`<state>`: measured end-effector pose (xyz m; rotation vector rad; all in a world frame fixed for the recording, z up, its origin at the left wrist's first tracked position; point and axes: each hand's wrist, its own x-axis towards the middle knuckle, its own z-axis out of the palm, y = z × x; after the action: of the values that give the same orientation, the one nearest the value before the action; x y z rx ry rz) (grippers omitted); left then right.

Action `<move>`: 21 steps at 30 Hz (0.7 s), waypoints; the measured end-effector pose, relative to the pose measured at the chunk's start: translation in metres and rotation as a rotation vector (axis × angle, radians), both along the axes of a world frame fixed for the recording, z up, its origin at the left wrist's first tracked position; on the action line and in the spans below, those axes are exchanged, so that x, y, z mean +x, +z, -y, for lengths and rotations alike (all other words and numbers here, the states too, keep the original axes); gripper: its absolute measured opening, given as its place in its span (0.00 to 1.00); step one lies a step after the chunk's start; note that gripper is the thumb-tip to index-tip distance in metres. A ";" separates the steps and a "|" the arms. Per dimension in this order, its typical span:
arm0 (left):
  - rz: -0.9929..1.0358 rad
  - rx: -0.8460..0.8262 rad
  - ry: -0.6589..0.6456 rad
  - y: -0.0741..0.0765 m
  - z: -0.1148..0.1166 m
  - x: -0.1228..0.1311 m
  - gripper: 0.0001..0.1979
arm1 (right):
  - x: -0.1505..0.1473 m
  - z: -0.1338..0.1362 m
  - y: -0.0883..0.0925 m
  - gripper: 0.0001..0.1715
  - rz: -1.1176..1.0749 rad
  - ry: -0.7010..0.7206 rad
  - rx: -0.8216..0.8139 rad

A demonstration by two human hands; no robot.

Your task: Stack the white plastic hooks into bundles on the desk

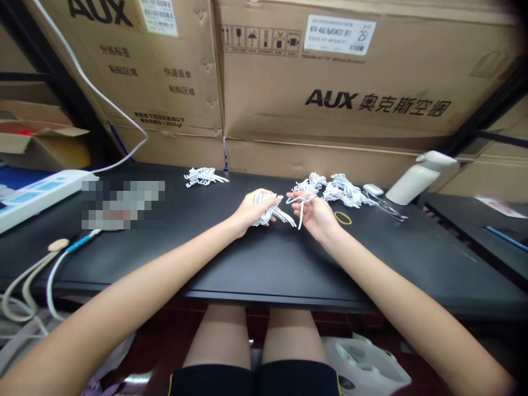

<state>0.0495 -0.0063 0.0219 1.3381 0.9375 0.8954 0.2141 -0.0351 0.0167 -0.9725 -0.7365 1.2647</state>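
Both bare arms stretch forward, the left arm [136, 297] coming in from 7 o'clock and the right arm [404, 313] from 5 o'clock, converging near centre. The left hand [249, 212] has its fingers curled closed in a grip. The right hand [317, 217], just apart at its 3 o'clock, pinches thumb against fingers.

Both forearms are bare right to the lower edge of the view, as are the left hand [249, 212] and right hand [317, 218]. Lower down show two bare thighs and black shorts [256, 382] — the outer edges piped in yellow.
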 end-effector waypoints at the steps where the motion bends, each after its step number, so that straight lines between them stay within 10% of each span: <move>1: 0.005 -0.005 0.007 0.000 0.000 0.000 0.19 | 0.000 -0.001 0.000 0.08 -0.032 -0.003 -0.006; 21: -0.079 0.168 -0.077 -0.006 0.001 0.000 0.16 | -0.003 0.001 0.005 0.08 -0.133 0.110 -0.018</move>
<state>0.0499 -0.0076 0.0160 1.5520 0.8806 0.8825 0.2111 -0.0363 0.0213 -0.8625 -0.6834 1.4201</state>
